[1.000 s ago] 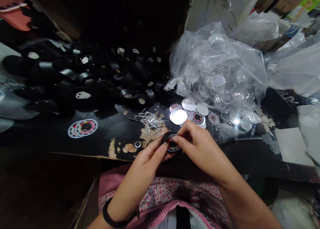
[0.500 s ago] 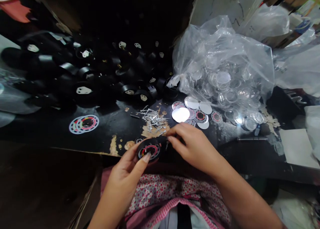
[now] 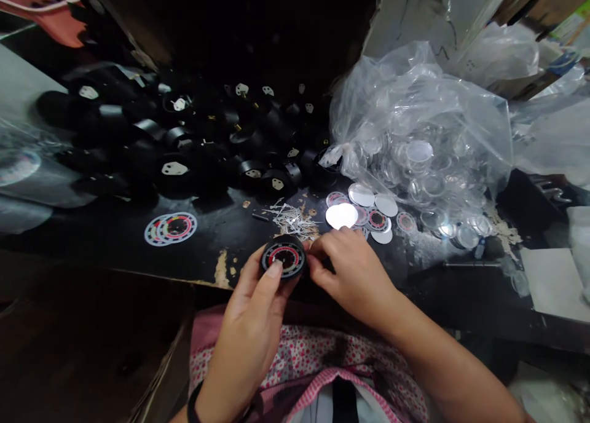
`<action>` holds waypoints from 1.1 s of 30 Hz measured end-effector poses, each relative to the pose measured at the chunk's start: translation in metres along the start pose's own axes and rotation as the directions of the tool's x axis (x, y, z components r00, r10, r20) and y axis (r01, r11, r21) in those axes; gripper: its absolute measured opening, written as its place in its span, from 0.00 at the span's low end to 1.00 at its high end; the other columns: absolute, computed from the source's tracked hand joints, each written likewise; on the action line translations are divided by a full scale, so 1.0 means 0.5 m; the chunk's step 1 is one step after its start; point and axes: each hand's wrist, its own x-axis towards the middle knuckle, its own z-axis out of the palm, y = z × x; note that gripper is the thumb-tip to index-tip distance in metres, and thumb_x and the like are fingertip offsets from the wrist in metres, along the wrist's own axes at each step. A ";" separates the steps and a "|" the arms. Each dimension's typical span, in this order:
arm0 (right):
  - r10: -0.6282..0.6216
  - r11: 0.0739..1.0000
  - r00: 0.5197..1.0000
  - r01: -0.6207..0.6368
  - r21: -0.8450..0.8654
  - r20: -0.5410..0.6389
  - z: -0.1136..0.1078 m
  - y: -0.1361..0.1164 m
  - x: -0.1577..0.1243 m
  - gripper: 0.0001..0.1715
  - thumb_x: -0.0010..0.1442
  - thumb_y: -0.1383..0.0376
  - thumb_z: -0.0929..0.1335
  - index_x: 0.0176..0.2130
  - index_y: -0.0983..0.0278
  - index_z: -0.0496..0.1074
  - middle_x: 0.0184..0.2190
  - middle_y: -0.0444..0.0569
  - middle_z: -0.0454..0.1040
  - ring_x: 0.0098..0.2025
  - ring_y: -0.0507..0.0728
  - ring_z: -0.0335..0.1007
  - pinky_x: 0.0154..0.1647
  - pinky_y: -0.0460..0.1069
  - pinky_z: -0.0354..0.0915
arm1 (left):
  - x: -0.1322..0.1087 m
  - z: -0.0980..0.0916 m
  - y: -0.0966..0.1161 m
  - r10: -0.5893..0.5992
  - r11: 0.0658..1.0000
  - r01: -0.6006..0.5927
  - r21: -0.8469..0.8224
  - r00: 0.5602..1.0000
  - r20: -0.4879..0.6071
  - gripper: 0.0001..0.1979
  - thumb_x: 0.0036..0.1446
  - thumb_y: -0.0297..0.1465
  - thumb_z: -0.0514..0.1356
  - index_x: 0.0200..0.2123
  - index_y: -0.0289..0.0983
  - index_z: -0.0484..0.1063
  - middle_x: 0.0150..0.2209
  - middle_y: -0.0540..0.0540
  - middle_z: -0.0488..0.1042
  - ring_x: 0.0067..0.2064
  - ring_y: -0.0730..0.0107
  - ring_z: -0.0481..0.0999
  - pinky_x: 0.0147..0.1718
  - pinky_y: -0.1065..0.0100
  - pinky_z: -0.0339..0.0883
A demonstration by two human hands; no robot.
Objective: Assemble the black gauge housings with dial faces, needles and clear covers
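Note:
My left hand (image 3: 258, 303) grips a round black gauge (image 3: 288, 256) with a red-and-white dial facing up, its thumb resting on the face. Beside the gauge's right edge is my right hand (image 3: 343, 263), fingers bent and pinched together. What those fingertips hold, if anything, is too small and hidden to make out. Just beyond the gauge lies a pile of thin white pointer needles (image 3: 295, 219) on the dark bench. To its right are loose printed dial discs (image 3: 377, 220) and plain white discs (image 3: 362, 195).
Many black gauge housings (image 3: 175, 168) crowd the back left. A clear plastic bag (image 3: 415, 109) of transparent round covers sits at the back right. More printed dials (image 3: 177, 226) lie at left. A thin screwdriver (image 3: 470, 264) and a white card (image 3: 555, 281) are at right.
My left hand has raised the gauge slightly up and right, bringing it against the right hand's fingertips. The whole view has shifted a little, moving the bench contents rightward.

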 end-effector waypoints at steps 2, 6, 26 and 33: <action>0.069 0.982 0.997 -0.061 0.181 -0.039 -0.003 0.002 -0.008 0.09 0.65 0.64 0.67 0.33 0.65 0.71 0.32 0.48 0.76 0.36 0.55 0.68 0.40 0.51 0.59 | -0.005 0.005 0.002 0.033 0.999 -0.033 -0.018 0.999 0.002 0.11 0.60 0.37 0.62 0.46 0.44 0.76 0.50 0.47 0.80 0.56 0.57 0.76 0.58 0.54 0.68; 0.110 0.873 0.985 -0.031 0.486 -0.133 -0.012 0.002 -0.021 0.09 0.63 0.66 0.68 0.30 0.64 0.69 0.27 0.43 0.71 0.30 0.50 0.65 0.34 0.46 0.59 | -0.014 0.009 0.014 0.061 0.994 -0.058 -0.091 0.998 0.024 0.11 0.61 0.36 0.62 0.47 0.44 0.76 0.47 0.46 0.81 0.56 0.59 0.77 0.60 0.56 0.66; 0.122 0.904 0.988 -0.072 0.421 -0.093 -0.040 -0.017 -0.049 0.10 0.67 0.67 0.65 0.33 0.65 0.70 0.30 0.44 0.69 0.34 0.51 0.64 0.36 0.47 0.58 | 0.009 0.027 0.011 0.048 0.928 -0.112 0.356 0.982 0.184 0.13 0.57 0.34 0.65 0.47 0.42 0.74 0.46 0.49 0.82 0.50 0.67 0.80 0.49 0.73 0.72; 0.148 0.859 0.988 -0.103 0.501 -0.050 -0.037 -0.025 -0.059 0.11 0.67 0.69 0.64 0.30 0.64 0.65 0.28 0.42 0.67 0.31 0.49 0.62 0.32 0.44 0.56 | -0.003 0.022 0.020 0.184 0.816 -0.265 0.513 0.962 0.204 0.10 0.57 0.33 0.63 0.44 0.41 0.74 0.44 0.49 0.83 0.46 0.68 0.82 0.46 0.74 0.73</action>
